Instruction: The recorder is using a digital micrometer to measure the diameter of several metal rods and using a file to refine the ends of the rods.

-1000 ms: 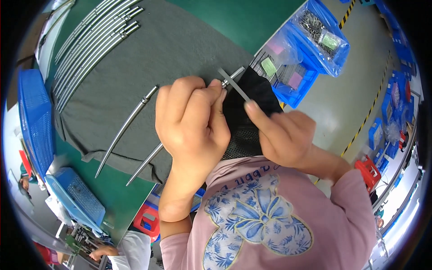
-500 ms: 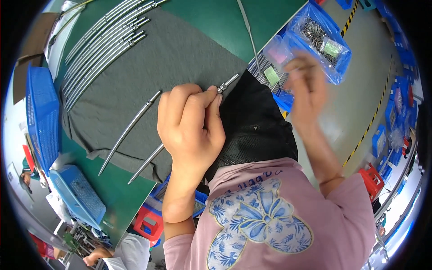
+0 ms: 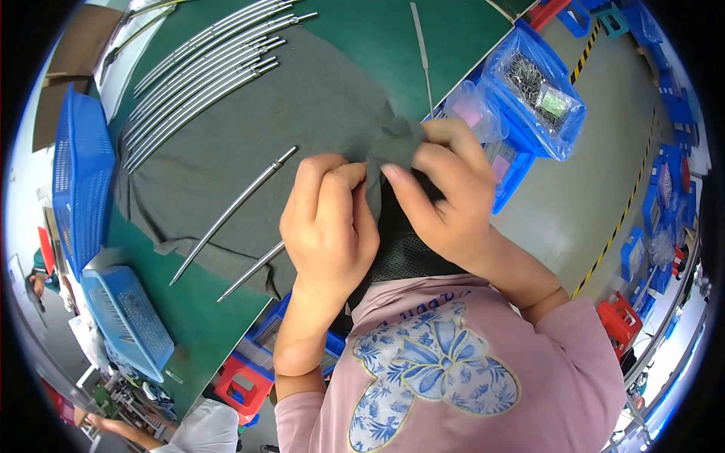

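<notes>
My left hand (image 3: 330, 223) is closed around a slim metal rod (image 3: 252, 272); its lower end sticks out below my wrist side, and its upper end is hidden by cloth and fingers. My right hand (image 3: 455, 192) pinches a bunched corner of the dark grey cloth (image 3: 332, 90) beside my left fingertips, over where the rod's upper end lies. Left of my hands, another metal rod (image 3: 234, 211) with a stepped tip rests on the cloth. Several similar rods (image 3: 204, 87) lie side by side at the far left of the cloth.
A thin flat metal tool (image 3: 424, 57) lies on the green table (image 3: 362, 34). At right stand a blue bin (image 3: 578, 124) of small metal parts and another blue bin (image 3: 521, 155). Blue baskets (image 3: 75, 181) line the left edge. A co-worker's arm (image 3: 124, 432) shows lower left.
My right hand has come in from the right-hand bins and taken hold of the cloth's corner, folding it over the rod's tip. My left hand still holds the rod.
</notes>
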`<state>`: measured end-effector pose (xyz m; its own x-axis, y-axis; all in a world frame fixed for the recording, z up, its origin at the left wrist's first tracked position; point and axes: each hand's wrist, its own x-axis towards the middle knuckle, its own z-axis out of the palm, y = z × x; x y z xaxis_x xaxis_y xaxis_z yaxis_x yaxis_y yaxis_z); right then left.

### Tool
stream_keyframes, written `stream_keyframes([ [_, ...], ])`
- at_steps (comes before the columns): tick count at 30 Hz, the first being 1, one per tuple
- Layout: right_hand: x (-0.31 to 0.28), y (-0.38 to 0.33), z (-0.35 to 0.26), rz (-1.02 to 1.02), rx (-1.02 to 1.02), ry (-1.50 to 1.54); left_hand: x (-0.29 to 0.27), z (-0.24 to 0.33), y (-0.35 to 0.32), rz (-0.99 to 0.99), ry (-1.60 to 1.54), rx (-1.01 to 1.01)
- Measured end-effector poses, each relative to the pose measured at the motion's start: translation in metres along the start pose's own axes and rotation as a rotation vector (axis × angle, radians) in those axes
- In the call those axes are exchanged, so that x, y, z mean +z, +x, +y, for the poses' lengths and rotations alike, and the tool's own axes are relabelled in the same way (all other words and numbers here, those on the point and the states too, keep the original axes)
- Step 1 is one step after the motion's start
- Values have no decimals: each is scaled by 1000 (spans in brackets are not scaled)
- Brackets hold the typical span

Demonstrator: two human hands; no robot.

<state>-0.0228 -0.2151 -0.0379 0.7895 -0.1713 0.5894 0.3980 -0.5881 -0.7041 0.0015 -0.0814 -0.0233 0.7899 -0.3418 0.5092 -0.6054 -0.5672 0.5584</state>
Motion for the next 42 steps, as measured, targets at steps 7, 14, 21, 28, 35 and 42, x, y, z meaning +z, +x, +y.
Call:
stream_keyframes([
  [7, -2, 19, -9, -286, -31, -180, -6, -10, -8, 102, -40, 88],
  [14, 0, 40, -1, -526, -343, -377, -11, -9, -11, 104, -61, 23],
  [21, -12, 64, -3, -244, -238, -502, -61, -25, -13, 200, 90, 11],
  [28, 5, 75, -50, -827, -101, 147, -78, -10, 10, 173, 48, 303],
  [35, 0, 75, -21, -558, 570, 811, -82, -7, 10, 269, 10, 86],
  [42, 19, 69, -17, -453, 407, 996, -46, -5, 39, 134, -983, -527],
])
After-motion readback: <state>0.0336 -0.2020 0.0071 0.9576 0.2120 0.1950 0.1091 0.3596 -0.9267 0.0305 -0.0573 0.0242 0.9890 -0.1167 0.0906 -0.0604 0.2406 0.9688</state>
